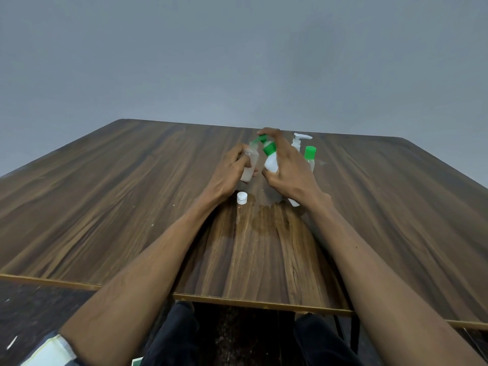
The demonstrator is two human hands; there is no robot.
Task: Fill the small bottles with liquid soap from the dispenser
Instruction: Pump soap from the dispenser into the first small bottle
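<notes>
A: Mid-fill. Left hand (232, 173) grips a small clear bottle (250, 165) off the table (105, 207); right hand (287, 167) wraps the green-pump dispenser (270, 157), nozzle at its mouth.

B: Next is probably pressing the pump, keeping the mouth lined up. Cap (242, 198) waits nearby.

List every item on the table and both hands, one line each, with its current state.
Left hand: grips the small clear bottle.
Small clear bottle: uncapped, tilted, held off the table.
Right hand: grips the green pump dispenser.
Green pump dispenser: tilted, nozzle at the clear bottle's mouth.
White cap: off, lying on the table.
White pump bottle: upright, untouched.
Green-capped bottle: upright, capped.
Table: has a darker patch near the cap.
</notes>
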